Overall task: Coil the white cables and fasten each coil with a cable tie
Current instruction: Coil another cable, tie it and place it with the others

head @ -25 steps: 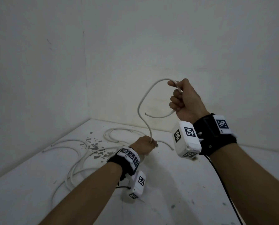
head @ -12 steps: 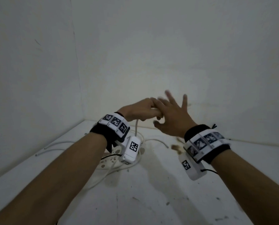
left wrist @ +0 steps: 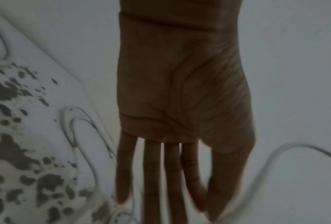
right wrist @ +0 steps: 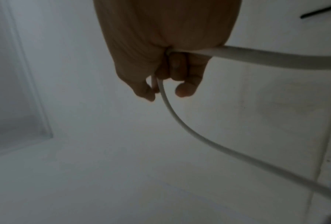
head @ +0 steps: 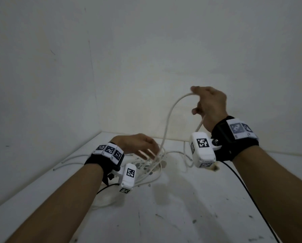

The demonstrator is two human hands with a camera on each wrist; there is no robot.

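A white cable (head: 167, 120) arches up from the table to my right hand (head: 202, 104), which is raised at the right. That hand's fingers are curled round the cable (right wrist: 181, 125), and a short end hangs below the fist towards the wrist. My left hand (head: 146, 149) hovers low over a loose tangle of white cables (head: 152, 174) on the table. Its fingers (left wrist: 153, 174) are straight and slightly spread, holding nothing. More cable (left wrist: 74, 136) lies beside the palm. The hanging cable passes close by the left fingertips, which are blurred.
The white table (head: 181, 216) sits in a corner between two white walls. Dark blotches (head: 139, 165) mark it under the cables. Two cable ends (head: 66, 163) reach left. A black cord (head: 243, 188) runs from my right wrist. A thin black strip (right wrist: 321, 12) shows in the right wrist view.
The hands were together mid-air; now the right hand has risen to the right with the cable, and the left hand has dropped towards the pile with its fingers straightened.
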